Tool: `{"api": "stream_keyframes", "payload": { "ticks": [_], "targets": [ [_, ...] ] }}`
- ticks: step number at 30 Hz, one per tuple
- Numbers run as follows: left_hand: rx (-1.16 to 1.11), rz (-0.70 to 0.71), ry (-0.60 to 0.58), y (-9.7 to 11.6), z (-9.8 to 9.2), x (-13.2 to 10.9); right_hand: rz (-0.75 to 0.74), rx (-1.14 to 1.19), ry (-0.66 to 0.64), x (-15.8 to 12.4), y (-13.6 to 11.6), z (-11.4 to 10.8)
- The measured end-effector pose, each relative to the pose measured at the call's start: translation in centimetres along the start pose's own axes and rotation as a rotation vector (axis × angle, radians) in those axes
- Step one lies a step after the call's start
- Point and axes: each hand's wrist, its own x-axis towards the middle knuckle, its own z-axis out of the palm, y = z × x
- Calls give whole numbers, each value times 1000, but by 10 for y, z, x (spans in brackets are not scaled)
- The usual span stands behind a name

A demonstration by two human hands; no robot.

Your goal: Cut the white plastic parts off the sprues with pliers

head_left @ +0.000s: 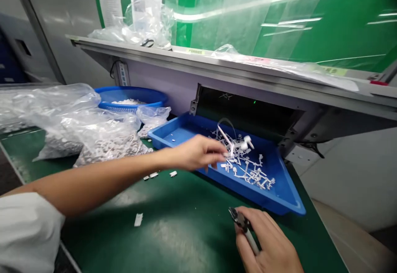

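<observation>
My left hand point(198, 153) reaches across the green table into a blue tray point(291, 200) and pinches a white plastic sprue piece point(231, 147) at the edge of a pile of several white moulded parts point(251, 169). My right hand point(268, 244) rests near the table's front edge, below the tray, closed round small cutting pliers point(240, 219) whose dark jaws point up and left.
Clear plastic bags of small white parts point(105, 140) lie at the left. A round blue basket point(130, 97) with white pieces stands behind them. A few loose white bits point(138, 219) lie on the green mat. A dark machine chute point(248, 107) opens above the tray.
</observation>
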Motion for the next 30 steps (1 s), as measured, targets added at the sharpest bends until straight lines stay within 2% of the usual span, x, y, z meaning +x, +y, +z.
{"api": "stream_keyframes", "payload": {
  "ticks": [1, 3, 5, 7, 11, 15, 19, 30],
  "targets": [
    [-95, -43, -28, 2, 17, -26, -20, -19, -45, 5, -6, -1],
    [-217, -109, -10, 0, 41, -65, -35, -78, -124, 14, -16, -1],
    [-244, -148, 55, -7, 51, -88, -18, -147, -182, 22, -24, 1],
    [-205, -154, 108, -15, 51, -98, 6, -198, -212, 28, -29, 4],
    [-121, -100, 97, -22, 45, -103, 18, -229, -214, 36, -34, 16],
    [-161, -83, 82, -23, 47, -105, 10, -221, -198, 38, -33, 26],
    [-219, -90, 92, -25, 50, -107, 4, -190, -219, 37, -27, 34],
    [-138, -34, 75, -29, 51, -108, -20, -160, -178, 29, -25, 48]
  ]
}}
